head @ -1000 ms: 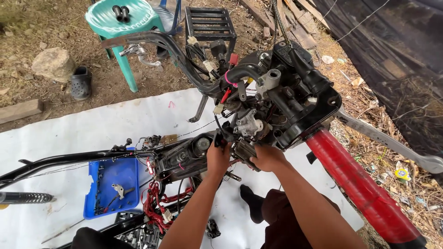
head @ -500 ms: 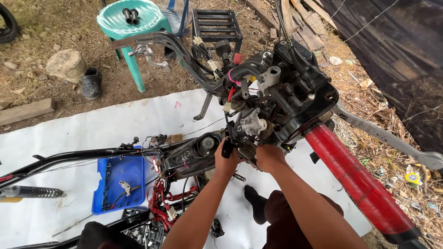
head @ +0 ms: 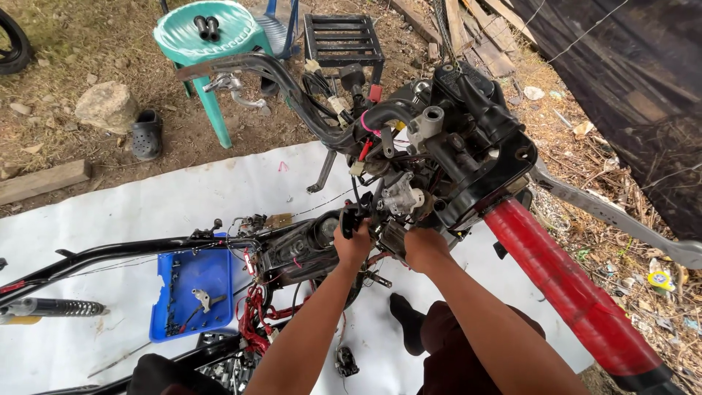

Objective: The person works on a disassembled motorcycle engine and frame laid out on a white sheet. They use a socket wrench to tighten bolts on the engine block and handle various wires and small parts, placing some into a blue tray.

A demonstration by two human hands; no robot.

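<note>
A stripped motorcycle frame lies on a white sheet, its engine block raised in front of me with a red frame tube running to the lower right. My left hand is closed around a small black part at the engine's lower left side. Just to its right, my right hand presses against the underside of the engine, fingers curled on a part I cannot make out. A silver carburettor-like piece sits just above both hands. Black hoses and wires loop over the top.
A blue tray with small metal parts lies at left on the sheet. Behind stand a green plastic stool bearing two black tubes, a black metal rack, a rock and a dark shoe. A shock absorber lies far left.
The view has shifted slightly, so the scene sits a little lower and to the right. Both hands stay at the engine's underside, with hardly any movement.
</note>
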